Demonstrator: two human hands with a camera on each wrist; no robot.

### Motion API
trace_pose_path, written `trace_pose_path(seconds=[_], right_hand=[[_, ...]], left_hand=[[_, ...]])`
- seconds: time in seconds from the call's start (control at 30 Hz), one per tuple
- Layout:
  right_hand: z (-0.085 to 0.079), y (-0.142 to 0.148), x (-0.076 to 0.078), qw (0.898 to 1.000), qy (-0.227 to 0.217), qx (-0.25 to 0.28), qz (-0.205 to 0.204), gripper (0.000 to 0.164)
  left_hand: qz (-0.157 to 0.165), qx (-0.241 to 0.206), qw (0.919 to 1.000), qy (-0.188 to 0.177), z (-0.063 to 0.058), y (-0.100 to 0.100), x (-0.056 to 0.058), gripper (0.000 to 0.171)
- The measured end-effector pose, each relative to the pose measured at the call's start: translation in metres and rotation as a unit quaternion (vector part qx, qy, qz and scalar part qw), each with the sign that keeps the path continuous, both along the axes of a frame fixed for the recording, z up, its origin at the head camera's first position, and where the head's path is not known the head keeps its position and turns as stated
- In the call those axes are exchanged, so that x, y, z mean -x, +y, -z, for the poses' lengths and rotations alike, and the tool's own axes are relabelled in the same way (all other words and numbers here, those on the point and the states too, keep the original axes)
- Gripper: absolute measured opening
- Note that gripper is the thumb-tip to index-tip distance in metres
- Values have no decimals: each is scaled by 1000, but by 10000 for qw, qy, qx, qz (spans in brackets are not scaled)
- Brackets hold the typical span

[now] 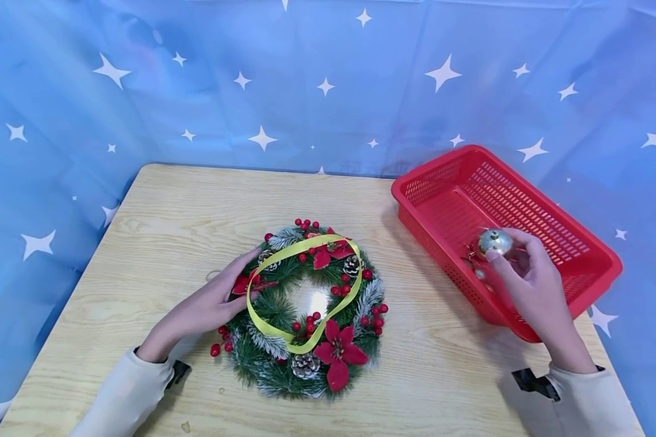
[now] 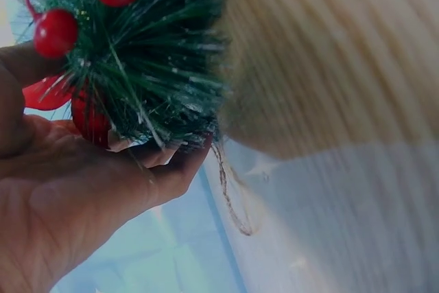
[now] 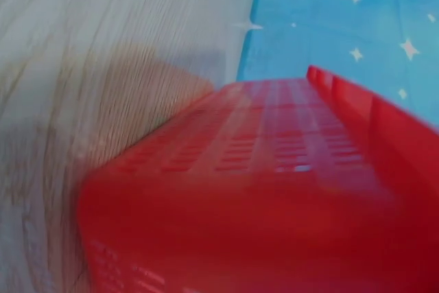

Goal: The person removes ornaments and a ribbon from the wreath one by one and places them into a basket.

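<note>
A green Christmas wreath (image 1: 276, 379) with red berries, poinsettias, pinecones and frosted tips lies on the wooden table. Across it loops a yellow ribbon (image 1: 304, 349). At the wreath's left side, my left hand (image 1: 218, 298) grips the rim, thumb above and fingers round the outer edge. A loop of twine (image 2: 230, 193) hangs from the wreath near those fingertips in the left wrist view. Over the red basket (image 1: 443, 261), my right hand (image 1: 533, 288) pinches a shiny silvery bauble (image 1: 494, 241) between thumb and fingers. The right wrist view shows the basket's outer wall, with that hand hidden.
Several small ornaments (image 1: 480, 273) lie in the basket below the bauble. The basket stands at the table's right edge, its perforated sides raised. A blue star-printed cloth (image 1: 328, 115) hangs behind and beside the table (image 1: 197, 200).
</note>
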State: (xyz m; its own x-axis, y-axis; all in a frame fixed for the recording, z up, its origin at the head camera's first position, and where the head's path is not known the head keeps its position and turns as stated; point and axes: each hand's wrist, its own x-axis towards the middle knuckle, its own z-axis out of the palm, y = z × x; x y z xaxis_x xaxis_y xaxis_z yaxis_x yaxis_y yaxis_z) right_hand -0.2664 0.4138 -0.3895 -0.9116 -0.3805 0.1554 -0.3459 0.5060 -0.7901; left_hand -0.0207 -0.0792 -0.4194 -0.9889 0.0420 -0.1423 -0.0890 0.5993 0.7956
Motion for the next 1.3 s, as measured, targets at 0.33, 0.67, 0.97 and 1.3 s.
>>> trace_pose_path(seconds=[0.33, 0.67, 0.97, 1.3], right_hand=[[1, 14, 21, 9975, -268, -661, 26, 62], [2, 15, 35, 9915, -449, -1209, -169, 60], [1, 17, 45, 9825, -815, -1645, -328, 63], [3, 15, 52, 9699, -914, -2166, -641, 66]], left_hand=[[15, -77, 10000, -29, 0, -2, 2, 81], [47, -56, 10000, 56, 2, -4, 2, 80], [137, -54, 9999, 63, 0, -6, 4, 80], [182, -122, 9998, 4, 0, -7, 5, 86]])
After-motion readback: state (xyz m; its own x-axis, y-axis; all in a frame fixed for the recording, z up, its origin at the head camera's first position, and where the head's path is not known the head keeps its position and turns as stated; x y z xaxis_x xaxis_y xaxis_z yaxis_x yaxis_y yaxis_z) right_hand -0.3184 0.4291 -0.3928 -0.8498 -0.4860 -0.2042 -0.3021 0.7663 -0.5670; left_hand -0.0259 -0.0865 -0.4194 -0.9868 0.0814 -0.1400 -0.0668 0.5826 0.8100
